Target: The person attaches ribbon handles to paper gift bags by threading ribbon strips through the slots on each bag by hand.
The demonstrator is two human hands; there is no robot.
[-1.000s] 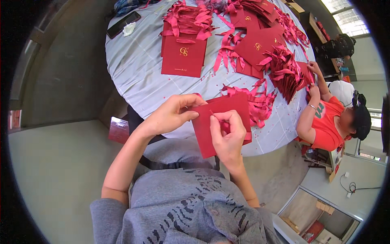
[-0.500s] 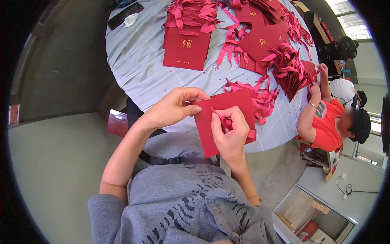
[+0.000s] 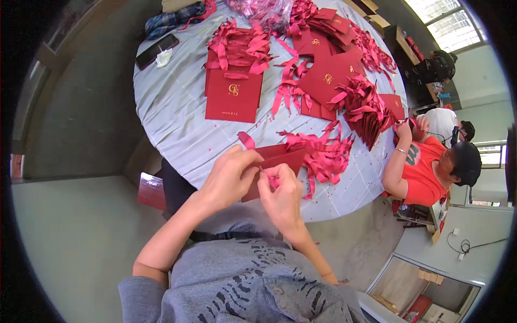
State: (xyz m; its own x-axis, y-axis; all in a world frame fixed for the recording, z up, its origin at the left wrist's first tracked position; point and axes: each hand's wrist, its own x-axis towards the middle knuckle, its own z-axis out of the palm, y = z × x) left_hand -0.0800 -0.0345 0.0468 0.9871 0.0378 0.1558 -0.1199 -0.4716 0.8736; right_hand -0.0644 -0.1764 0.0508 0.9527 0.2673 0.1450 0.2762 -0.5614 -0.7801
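Observation:
Between my hands, just off the table's near edge, is a small dark red paper bag (image 3: 285, 157), tilted so that its opening shows. My left hand (image 3: 229, 175) is closed on the bag's left edge, thumb and fingers pinched. My right hand (image 3: 283, 196) is closed too, its fingertips meeting the left ones at the paper and pinching a pink ribbon (image 3: 274, 182) partly hidden in the palm. A ribbon loop (image 3: 246, 140) sticks up behind my left hand. Beyond the bag lies a heap of loose pink ribbons (image 3: 328, 156).
A round table with a pale cloth (image 3: 177, 107) carries a bag stack (image 3: 231, 99), ribbon-handled bags (image 3: 363, 116), flat red bags (image 3: 328, 81) and a phone (image 3: 156, 51). At the right, a person in an orange shirt (image 3: 425, 167) handles a bag. A red box-like thing (image 3: 152, 191) stands left of my legs.
The bag has turned from lying face up to tilted, its opening showing. My right hand has moved left to meet my left hand at the bag. The view has shifted, showing more of the far table.

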